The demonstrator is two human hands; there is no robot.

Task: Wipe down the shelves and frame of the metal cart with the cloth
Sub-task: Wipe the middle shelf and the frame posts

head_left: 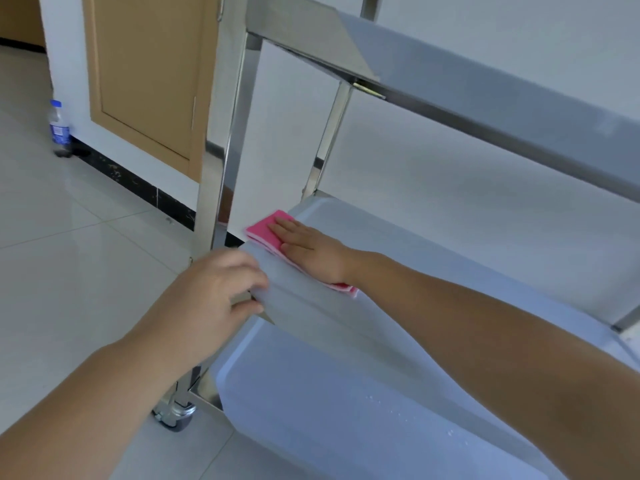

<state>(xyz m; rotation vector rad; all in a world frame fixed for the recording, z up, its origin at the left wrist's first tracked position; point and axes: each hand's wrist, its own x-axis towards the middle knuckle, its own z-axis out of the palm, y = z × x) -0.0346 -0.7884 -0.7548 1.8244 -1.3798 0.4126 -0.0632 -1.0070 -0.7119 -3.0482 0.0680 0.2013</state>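
A plastic bottle (pixel 59 128) stands on the tiled floor (pixel 69 244) by the wall at far left, well apart from the metal cart (pixel 485 109). At the cart's near left corner, the left hand (pixel 211 289) grips the front edge of the middle shelf (pixel 433 258), fingers (pixel 247 273) curled over the lip beside the upright post (pixel 225 150). Further right, the right hand (pixel 308 245) presses flat, fingers straight and together, on a pink cloth (pixel 265 230) lying at that shelf's left end near the edge. Water drops (pixel 398 410) bead on the bottom shelf (pixel 346 410). The likely risks: the cart rolling on its caster (pixel 175 415) under a hard push, or the cloth slipping off the shelf's left edge.
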